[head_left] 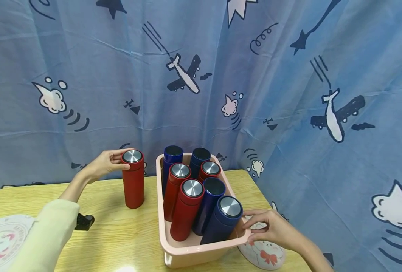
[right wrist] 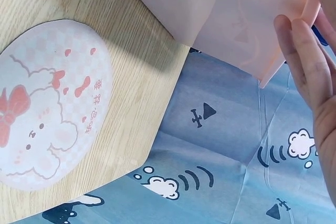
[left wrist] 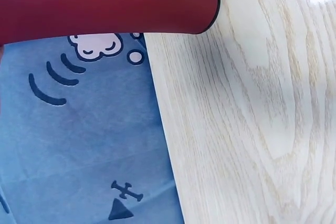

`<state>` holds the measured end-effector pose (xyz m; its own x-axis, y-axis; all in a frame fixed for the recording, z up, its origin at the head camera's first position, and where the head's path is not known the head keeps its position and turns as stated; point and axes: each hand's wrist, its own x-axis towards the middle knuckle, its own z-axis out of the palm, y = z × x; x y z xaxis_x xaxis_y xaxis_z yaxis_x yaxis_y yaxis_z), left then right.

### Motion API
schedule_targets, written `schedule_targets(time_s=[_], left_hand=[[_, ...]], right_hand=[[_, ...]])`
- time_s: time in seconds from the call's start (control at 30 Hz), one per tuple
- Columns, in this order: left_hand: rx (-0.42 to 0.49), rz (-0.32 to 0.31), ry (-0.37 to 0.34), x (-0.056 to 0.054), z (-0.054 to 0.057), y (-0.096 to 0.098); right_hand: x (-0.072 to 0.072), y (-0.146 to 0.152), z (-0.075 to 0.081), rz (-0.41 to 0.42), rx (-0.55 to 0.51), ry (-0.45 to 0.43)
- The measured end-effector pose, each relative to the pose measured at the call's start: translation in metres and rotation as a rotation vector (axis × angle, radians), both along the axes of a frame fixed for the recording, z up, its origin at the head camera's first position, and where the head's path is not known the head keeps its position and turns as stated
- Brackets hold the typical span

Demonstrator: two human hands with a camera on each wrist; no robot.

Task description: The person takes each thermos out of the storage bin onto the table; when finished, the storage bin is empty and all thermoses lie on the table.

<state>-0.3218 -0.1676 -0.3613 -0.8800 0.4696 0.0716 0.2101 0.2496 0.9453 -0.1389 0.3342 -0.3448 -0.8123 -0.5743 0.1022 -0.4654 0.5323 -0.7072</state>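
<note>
Behind the wooden table (head_left: 105, 238) hangs a blue curtain (head_left: 126, 83), and, watching remotely, I'd keep the red flask (head_left: 133, 189), left of the pink bin (head_left: 187, 250), upright in the left hand's (head_left: 106, 163) fingers, curled round its top, while the right hand's (head_left: 270, 228) bent fingers steady the bin's near-right rim.

The lone flask (head_left: 134, 189) is red with a silver lid (head_left: 132, 156). The bin (head_left: 195, 258) is pale pink; of the flasks inside (head_left: 187, 213), three are red with silver lids, four blue to navy, three with dark lids (head_left: 214, 186) and one with silver. The table (head_left: 105, 226) shows yellowish wood grain. The curtain (head_left: 119, 94) is blue, printed with navy and white planes, stars and clouds. The right mat (right wrist: 58, 103) bears pale pink checks and a red bow; the sleeve (head_left: 47, 226) is pale yellow-green.
</note>
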Motion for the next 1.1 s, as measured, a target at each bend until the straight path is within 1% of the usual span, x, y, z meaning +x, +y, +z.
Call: schedule_targets(time_s=[0.17, 0.27, 0.37, 0.4, 0.5, 0.7, 0.83, 1.0, 1.1], left_hand=[[0.025, 0.004, -0.011, 0.001, 0.001, -0.003], [0.091, -0.003, -0.021, 0.004, 0.001, -0.008], [0.149, -0.017, -0.02, 0.008, 0.002, -0.014], [0.162, -0.013, -0.022, 0.009, 0.002, -0.016], [0.152, 0.012, -0.004, 0.014, 0.005, -0.021], [0.069, 0.116, 0.035, 0.023, 0.01, -0.029], [0.039, 0.144, 0.052, 0.031, 0.012, -0.034], [0.094, 0.142, 0.06, 0.043, 0.014, -0.036], [0.13, 0.145, 0.073, 0.051, 0.015, -0.037]], right_hand=[[0.0, 0.0, 0.0, -0.009, 0.003, -0.014], [0.0, -0.001, -0.001, -0.006, 0.002, -0.013], [0.0, -0.001, -0.002, -0.002, 0.011, 0.017], [0.0, -0.001, -0.002, -0.001, 0.014, 0.027], [0.0, 0.0, -0.002, -0.005, 0.02, 0.041], [-0.001, 0.0, -0.002, -0.008, 0.024, 0.064], [-0.002, 0.0, -0.004, 0.0, 0.025, 0.081], [-0.002, 0.0, -0.004, 0.004, 0.028, 0.097], [-0.002, 0.001, -0.003, 0.007, 0.027, 0.085]])
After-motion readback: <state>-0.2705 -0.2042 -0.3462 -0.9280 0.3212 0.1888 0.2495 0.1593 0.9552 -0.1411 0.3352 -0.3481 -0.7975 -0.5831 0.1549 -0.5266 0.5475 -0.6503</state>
